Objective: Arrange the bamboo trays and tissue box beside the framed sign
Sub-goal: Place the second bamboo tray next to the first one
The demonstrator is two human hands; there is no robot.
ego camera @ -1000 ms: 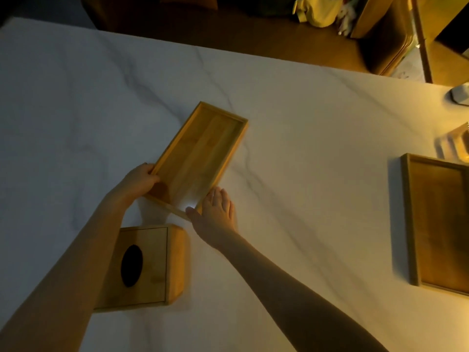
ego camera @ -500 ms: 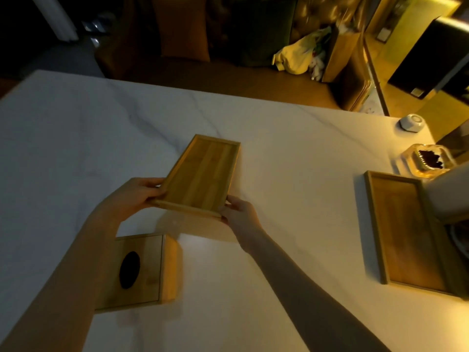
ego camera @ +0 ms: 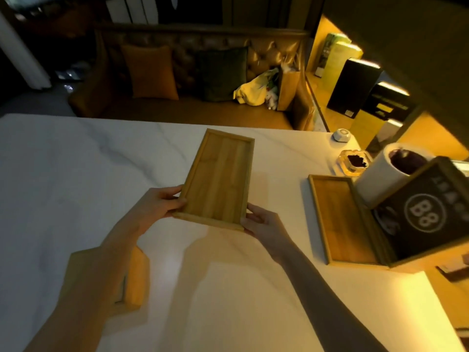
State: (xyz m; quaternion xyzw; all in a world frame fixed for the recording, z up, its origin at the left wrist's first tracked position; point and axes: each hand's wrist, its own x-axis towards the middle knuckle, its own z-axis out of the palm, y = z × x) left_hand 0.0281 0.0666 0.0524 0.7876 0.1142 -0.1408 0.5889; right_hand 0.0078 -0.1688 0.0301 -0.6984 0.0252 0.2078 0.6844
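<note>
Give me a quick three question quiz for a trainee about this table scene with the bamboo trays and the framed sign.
1. True or false: the rectangular bamboo tray held by the left hand and right hand is lifted off the white marble table.
2. Which lies right beside the dark framed sign? A the second bamboo tray; B the wooden tissue box; C the small white round device.
3. Fill in: the white cylindrical holder stands ___ the framed sign.

Key: 1 true; 2 A; 3 behind.
</note>
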